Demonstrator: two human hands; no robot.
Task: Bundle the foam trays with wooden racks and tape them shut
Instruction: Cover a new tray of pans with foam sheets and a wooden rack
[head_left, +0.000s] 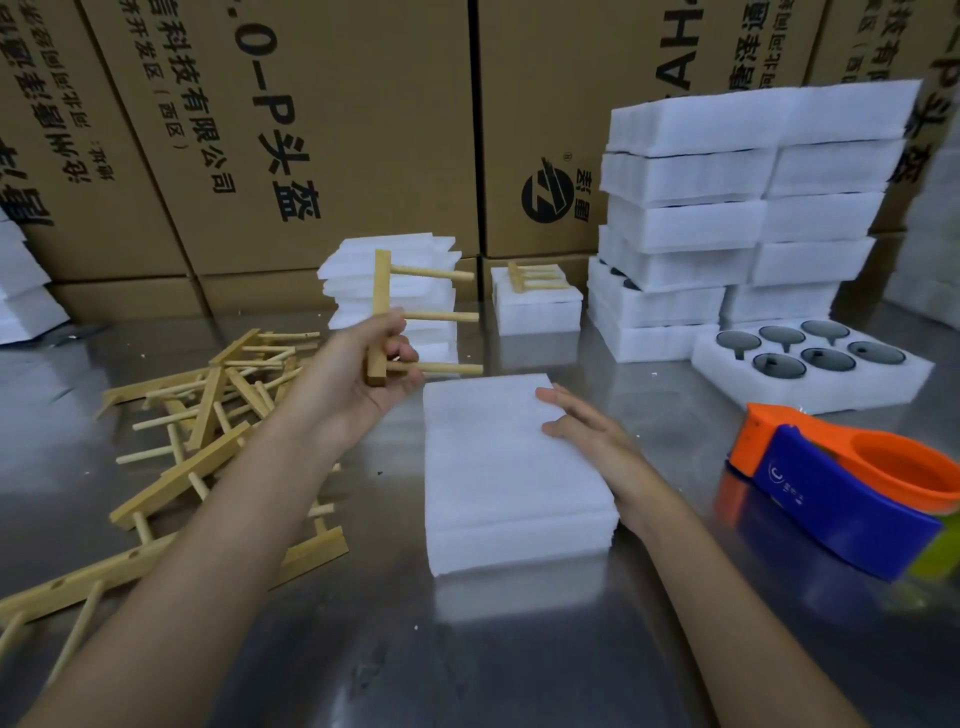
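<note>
My left hand (374, 358) is raised above the table, fingers curled round the lower end of a pale wooden rack (382, 306), a flat upright bar with three round pegs sticking out to the right. My right hand (582, 421) lies flat with straight fingers on the right part of the top face of a white rectangular foam tray bundle (498, 478), holding nothing. That bundle sits on the shiny steel table (363, 649) straight in front of me, and it looks like two layers stacked (a seam runs along its near side).

To my left a loose heap of more wooden peg racks (208, 415) sprawls across the table, bars and pegs crossing each other. Behind the rack I hold stands a stack of thin white foam sheets (415, 275). Just right of that is a small white foam block with another wooden rack lying on top (537, 299).

Further right a tall double pile of closed white foam trays (743, 208) rises against the wall of brown printed cardboard cartons (332, 130). At its foot lies an open white foam tray with six round dark pieces set in its pockets (810, 366). Near my right forearm, apart from the bundle, rests an orange and blue tape dispenser (831, 493).
</note>
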